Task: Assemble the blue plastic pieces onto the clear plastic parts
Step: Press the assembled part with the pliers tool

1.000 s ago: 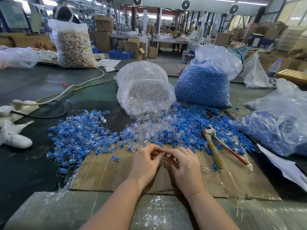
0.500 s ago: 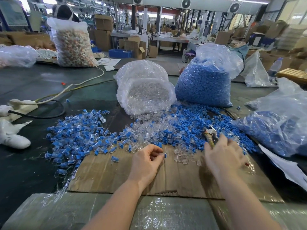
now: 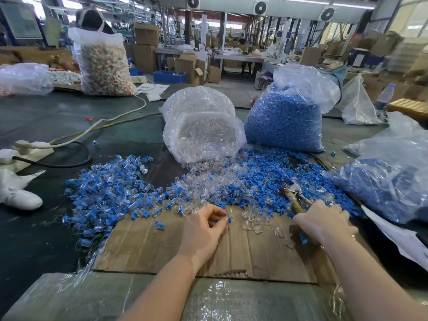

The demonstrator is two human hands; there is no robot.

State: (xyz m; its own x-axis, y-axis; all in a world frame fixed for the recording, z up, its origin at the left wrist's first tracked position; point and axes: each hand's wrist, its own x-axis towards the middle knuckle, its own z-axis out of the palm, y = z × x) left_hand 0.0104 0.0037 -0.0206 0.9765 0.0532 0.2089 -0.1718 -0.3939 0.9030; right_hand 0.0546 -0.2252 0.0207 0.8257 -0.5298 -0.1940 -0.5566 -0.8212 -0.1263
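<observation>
Right hand (image 3: 324,220) reached toward loose pieces below blue-filled bag (image 3: 286,119).

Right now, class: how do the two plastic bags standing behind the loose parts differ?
The blue-pieces bag is packed with opaque blue pieces; the clear-parts bag holds see-through parts. The blue-pieces bag stands taller and fuller; the clear-parts bag is lower and rounder, and clear parts lie loose at its base. Both are transparent plastic and stand side by side on the dark table.
</observation>
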